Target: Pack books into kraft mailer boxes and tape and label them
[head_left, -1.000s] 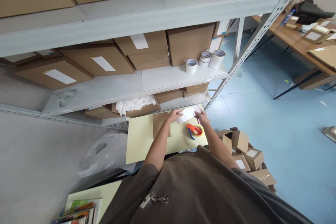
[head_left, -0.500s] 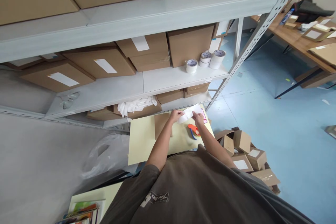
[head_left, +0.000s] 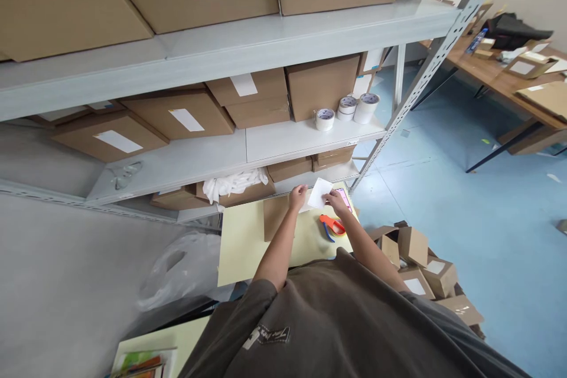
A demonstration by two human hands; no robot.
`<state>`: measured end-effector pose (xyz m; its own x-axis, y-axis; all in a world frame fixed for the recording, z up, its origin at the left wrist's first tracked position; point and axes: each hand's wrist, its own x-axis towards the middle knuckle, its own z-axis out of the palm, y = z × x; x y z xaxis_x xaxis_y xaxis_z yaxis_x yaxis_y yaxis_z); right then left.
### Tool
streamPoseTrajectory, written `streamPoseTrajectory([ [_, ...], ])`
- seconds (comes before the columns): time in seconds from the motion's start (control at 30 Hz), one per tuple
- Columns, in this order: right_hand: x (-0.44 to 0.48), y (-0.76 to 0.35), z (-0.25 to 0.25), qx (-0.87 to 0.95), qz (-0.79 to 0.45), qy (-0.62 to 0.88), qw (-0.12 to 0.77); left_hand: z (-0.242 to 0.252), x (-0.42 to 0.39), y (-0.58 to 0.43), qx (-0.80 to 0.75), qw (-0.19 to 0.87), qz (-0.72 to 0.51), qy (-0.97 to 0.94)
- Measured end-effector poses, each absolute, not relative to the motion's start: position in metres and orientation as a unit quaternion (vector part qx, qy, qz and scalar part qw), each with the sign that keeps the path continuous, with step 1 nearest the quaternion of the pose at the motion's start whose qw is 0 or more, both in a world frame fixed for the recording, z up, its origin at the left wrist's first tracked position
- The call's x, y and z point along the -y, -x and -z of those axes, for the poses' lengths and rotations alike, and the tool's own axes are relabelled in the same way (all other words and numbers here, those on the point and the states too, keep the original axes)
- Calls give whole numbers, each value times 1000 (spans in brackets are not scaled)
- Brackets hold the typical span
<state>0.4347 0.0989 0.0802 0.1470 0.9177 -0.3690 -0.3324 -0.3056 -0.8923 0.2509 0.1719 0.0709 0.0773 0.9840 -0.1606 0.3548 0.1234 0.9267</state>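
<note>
While the left hand (head_left: pixel 297 195) and right hand (head_left: pixel 336 204) each keep a narrow pinching grip on a white label sheet (head_left: pixel 319 193), it hangs just above the yellow surface (head_left: pixel 239 248), between a flat cardboard box (head_left: pixel 273 217) and a red tape dispenser (head_left: pixel 332 226). Handling the label seems the step in hand, and it calls for steady fingertips.

A small white rectangular paper sheet (head_left: pixel 319 194), blank and smooth, is held up tilted, one corner pointing away from the person. The left hand (head_left: pixel 297 196) holds its left edge and the right hand (head_left: pixel 336 204) its right corner, over the far right corner of the pale yellow table (head_left: pixel 239 248).
</note>
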Motion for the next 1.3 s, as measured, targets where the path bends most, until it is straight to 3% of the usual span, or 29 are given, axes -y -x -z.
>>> streamPoseTrajectory([
  [0.17,-106,-424,-102,406,-595,508,472,-93,-146,-202,-476,611,-240,-586],
  [0.5,-71,-363,-119,410,-655,454,444,-120,-85,-132,-553,562,-460,-409],
  [1.3,-47,-345,-139,448,-631,436,459,-145,-59,-116,-546,565,-444,-430],
])
